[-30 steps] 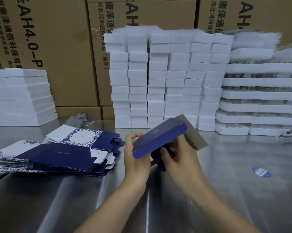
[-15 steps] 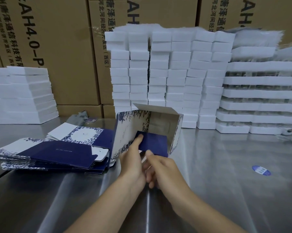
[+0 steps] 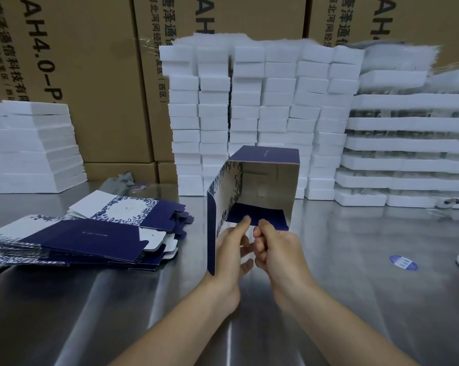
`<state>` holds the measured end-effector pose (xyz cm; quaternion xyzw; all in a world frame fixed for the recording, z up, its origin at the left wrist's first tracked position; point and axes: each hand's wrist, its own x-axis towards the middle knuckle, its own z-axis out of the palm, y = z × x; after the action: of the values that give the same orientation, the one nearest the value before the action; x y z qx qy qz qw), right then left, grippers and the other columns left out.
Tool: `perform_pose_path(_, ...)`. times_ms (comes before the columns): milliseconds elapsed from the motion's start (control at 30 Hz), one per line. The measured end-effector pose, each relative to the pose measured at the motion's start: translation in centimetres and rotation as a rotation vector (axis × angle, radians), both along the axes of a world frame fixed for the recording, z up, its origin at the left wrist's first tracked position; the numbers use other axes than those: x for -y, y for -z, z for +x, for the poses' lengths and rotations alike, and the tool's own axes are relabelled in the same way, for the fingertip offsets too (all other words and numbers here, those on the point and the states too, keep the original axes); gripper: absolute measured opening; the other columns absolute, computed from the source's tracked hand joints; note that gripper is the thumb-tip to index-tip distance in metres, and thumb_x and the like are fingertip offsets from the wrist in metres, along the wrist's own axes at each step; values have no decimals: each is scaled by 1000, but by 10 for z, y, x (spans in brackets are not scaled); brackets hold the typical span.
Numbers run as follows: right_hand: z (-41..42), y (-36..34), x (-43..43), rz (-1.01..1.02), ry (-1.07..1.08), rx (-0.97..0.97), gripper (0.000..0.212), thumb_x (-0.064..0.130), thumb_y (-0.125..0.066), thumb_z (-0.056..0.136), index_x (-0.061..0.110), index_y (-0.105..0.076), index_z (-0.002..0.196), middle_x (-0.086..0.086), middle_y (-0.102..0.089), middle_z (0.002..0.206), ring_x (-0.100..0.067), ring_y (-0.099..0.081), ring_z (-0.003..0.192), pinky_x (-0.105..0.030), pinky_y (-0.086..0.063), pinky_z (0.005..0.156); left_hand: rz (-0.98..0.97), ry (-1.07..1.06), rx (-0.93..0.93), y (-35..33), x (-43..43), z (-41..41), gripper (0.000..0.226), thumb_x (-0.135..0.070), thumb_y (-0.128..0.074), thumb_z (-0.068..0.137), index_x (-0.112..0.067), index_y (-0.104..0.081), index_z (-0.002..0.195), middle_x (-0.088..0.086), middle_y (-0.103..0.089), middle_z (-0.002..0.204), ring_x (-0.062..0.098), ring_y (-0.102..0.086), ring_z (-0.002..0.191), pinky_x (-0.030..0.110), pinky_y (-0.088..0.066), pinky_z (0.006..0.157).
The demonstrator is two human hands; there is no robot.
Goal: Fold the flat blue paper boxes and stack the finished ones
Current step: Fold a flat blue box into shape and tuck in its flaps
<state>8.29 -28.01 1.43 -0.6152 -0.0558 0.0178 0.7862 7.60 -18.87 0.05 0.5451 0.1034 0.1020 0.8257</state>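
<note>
Item 1: box – blue paper, part-folded, centre of view, open mouth toward me. Dark blue top panel, floral-print side flap swung out at L, pale interior, dark blue bottom flap at near edge. Can't tell if it rests on the steel surface or hangs just above.

Item 2: left hand – grip closed on the box; thumb on the bottom flap, fingers curled beneath, partly behind the side flap.

Item 3: right hand – grip closed on the same flap, thumb on top, knuckles curled, touching the other hand.

Item 4: flat boxes – fanned pile on the surface, L of the hands, apart from item 1.

Item 5, as I log the bkgd: foam blocks in columns behind the box, foam slabs far L, cartons at rear, round blue sticker on the surface at R.
</note>
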Motion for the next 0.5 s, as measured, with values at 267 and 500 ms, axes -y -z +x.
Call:
perform_pose_path(267,8,0,2,-17,-78,-9,54,30,-59,105,24,-62,52,1,-44,54,-10,-34,45,-20,-31,46,83,-33,36,-6,-2,-1,37,-30,-60,103,-19,-51,69,-2,-58,66,19,-57,79,41,-42,85)
perform_pose_path(500,8,3,5,-29,-126,-51,34,31,-65,101,15,-66,70,-1,-49,57,-11,-40,49,-23,-34,48,67,-67,39,3,-5,4,37,-33,-63,100,-17,-58,67,7,-65,77,19,-65,84,43,-48,84)
